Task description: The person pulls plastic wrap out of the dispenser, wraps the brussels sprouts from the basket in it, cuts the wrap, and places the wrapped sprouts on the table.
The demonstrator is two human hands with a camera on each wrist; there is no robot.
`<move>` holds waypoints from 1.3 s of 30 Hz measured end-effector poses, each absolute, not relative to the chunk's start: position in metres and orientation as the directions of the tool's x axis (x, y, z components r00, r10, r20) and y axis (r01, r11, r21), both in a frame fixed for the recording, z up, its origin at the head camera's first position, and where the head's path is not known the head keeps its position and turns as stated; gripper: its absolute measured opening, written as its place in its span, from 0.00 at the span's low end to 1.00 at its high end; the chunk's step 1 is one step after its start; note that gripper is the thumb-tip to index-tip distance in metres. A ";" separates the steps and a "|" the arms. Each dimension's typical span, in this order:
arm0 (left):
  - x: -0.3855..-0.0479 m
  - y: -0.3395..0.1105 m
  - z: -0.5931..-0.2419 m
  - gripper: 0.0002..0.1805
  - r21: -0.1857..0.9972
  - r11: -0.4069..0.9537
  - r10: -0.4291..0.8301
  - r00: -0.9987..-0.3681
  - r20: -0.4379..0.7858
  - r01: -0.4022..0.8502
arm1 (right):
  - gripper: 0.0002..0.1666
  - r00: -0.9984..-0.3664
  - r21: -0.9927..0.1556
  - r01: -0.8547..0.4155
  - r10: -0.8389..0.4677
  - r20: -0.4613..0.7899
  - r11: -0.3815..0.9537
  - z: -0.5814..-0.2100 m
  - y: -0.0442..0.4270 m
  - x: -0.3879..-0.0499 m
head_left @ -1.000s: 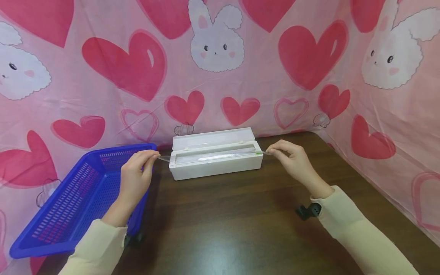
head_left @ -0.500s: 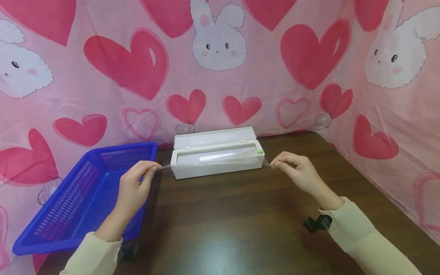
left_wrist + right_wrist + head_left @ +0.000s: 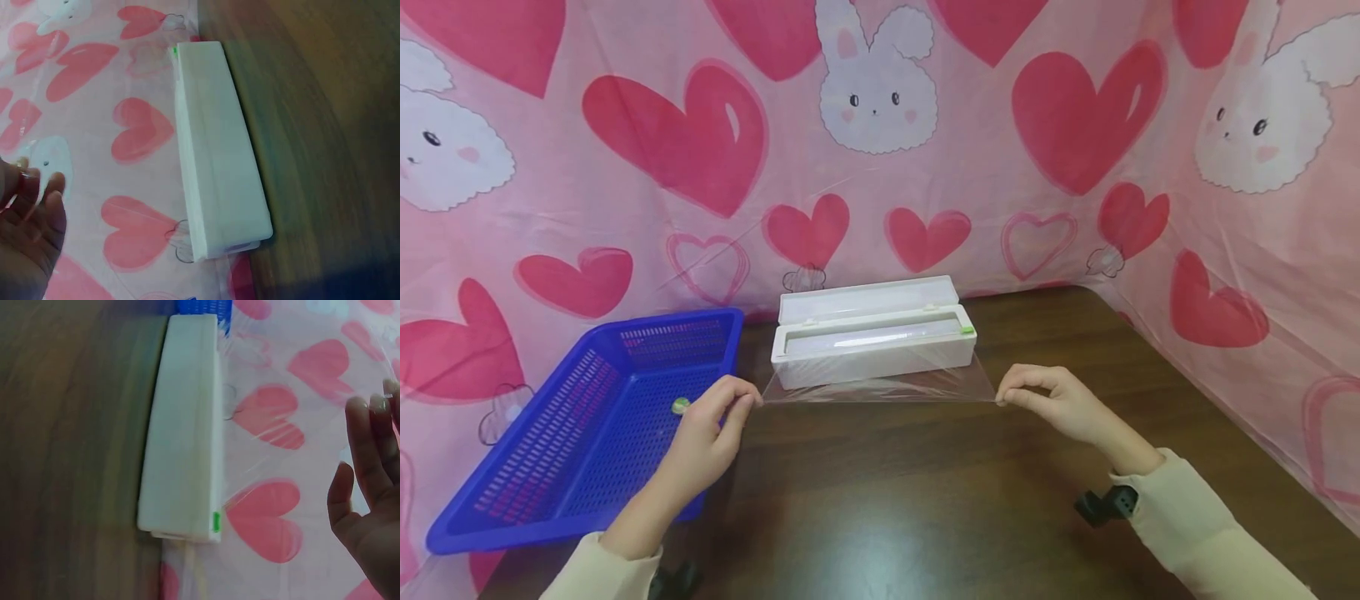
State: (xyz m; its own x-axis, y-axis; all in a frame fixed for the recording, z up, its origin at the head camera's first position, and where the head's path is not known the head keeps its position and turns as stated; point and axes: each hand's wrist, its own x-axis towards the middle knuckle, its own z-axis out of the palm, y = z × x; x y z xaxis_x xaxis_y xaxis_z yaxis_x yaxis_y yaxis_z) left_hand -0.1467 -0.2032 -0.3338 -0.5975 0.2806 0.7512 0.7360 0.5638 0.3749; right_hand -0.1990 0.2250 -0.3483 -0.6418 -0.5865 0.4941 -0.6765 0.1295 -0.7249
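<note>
A white cling film dispenser [image 3: 872,365] stands on the dark wooden table with its lid [image 3: 868,302] raised at the back. Inside it lies a shiny roll, and a small green piece [image 3: 966,330] sits at its right end. Clear cling film [image 3: 880,392] stretches from the box over its front wall toward me. My left hand [image 3: 711,437] pinches the film's near left corner between thumb and fingers. At the near right corner my right hand [image 3: 1067,406] pinches it too. Both wrist views show the box side-on, with the left hand [image 3: 31,231] and right hand [image 3: 378,519] apart from it.
A blue perforated plastic basket [image 3: 617,467] stands at the left, beside and partly behind my left hand. A small green-and-white round thing [image 3: 681,406] shows inside it. Behind the table hangs a pink curtain [image 3: 970,158] with hearts and rabbits.
Both hands have moved toward me and down, drawing the film out of the box over its front edge. The green-and-white thing in the basket has come into view.
</note>
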 end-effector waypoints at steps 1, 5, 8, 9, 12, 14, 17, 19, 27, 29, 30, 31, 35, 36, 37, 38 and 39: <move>-0.145 -0.203 -0.335 0.14 0.372 0.578 0.290 -0.609 0.738 0.726 | 0.12 -0.638 -0.735 -0.667 -0.602 0.480 0.122 -0.351 0.226 -0.200; -0.138 -0.201 -0.342 0.14 0.361 0.631 0.330 -0.658 0.677 0.687 | 0.14 -0.626 -0.763 -0.636 -0.655 0.424 0.114 -0.360 0.229 -0.201; -0.133 -0.198 -0.348 0.12 0.372 0.659 0.370 -0.713 0.596 0.653 | 0.15 -0.612 -0.771 -0.626 -0.686 0.393 0.117 -0.368 0.231 -0.203; -0.132 -0.197 -0.350 0.11 0.379 0.669 0.380 -0.733 0.565 0.639 | 0.15 -0.602 -0.770 -0.628 -0.697 0.390 0.111 -0.371 0.231 -0.203; -0.130 -0.194 -0.355 0.10 0.418 0.697 0.389 -0.797 0.462 0.582 | 0.16 -0.584 -0.777 -0.622 -0.720 0.375 0.100 -0.379 0.231 -0.206; -0.129 -0.192 -0.359 0.10 0.440 0.715 0.379 -0.830 0.408 0.543 | 0.16 -0.566 -0.778 -0.622 -0.738 0.369 0.088 -0.384 0.231 -0.208; -0.128 -0.190 -0.365 0.08 0.453 0.727 0.380 -0.851 0.361 0.516 | 0.14 -0.549 -0.779 -0.620 -0.760 0.348 0.091 -0.391 0.232 -0.208; -0.127 -0.189 -0.370 0.08 0.446 0.733 0.387 -0.853 0.349 0.515 | 0.12 -0.534 -0.771 -0.630 -0.775 0.337 0.099 -0.395 0.233 -0.209; -0.128 -0.187 -0.389 0.09 0.401 0.763 0.401 -0.858 0.322 0.507 | 0.05 -0.540 -0.699 -0.680 -0.796 0.273 0.221 -0.409 0.227 -0.211; -0.129 -0.187 -0.393 0.09 0.392 0.765 0.415 -0.857 0.306 0.511 | 0.05 -0.536 -0.675 -0.696 -0.803 0.261 0.245 -0.412 0.226 -0.212; -0.130 -0.187 -0.395 0.09 0.384 0.762 0.431 -0.851 0.301 0.521 | 0.04 -0.532 -0.663 -0.704 -0.806 0.258 0.253 -0.413 0.226 -0.212; -0.131 -0.187 -0.397 0.09 0.379 0.755 0.450 -0.843 0.296 0.535 | 0.04 -0.529 -0.656 -0.709 -0.810 0.252 0.259 -0.415 0.225 -0.213; -0.135 -0.191 -0.404 0.10 0.367 0.717 0.526 -0.805 0.274 0.593 | 0.04 -0.521 -0.638 -0.718 -0.823 0.227 0.278 -0.418 0.225 -0.214; -0.135 -0.192 -0.406 0.10 0.369 0.709 0.539 -0.799 0.267 0.601 | 0.04 -0.519 -0.636 -0.719 -0.826 0.222 0.280 -0.419 0.224 -0.215; -0.136 -0.192 -0.407 0.10 0.372 0.704 0.548 -0.796 0.258 0.605 | 0.04 -0.514 -0.632 -0.722 -0.830 0.218 0.282 -0.419 0.224 -0.215; -0.137 -0.193 -0.408 0.11 0.373 0.701 0.554 -0.794 0.250 0.607 | 0.04 -0.509 -0.623 -0.728 -0.834 0.214 0.284 -0.420 0.223 -0.216; -0.138 -0.193 -0.409 0.11 0.374 0.701 0.558 -0.793 0.243 0.608 | 0.04 -0.503 -0.618 -0.733 -0.838 0.210 0.285 -0.420 0.222 -0.216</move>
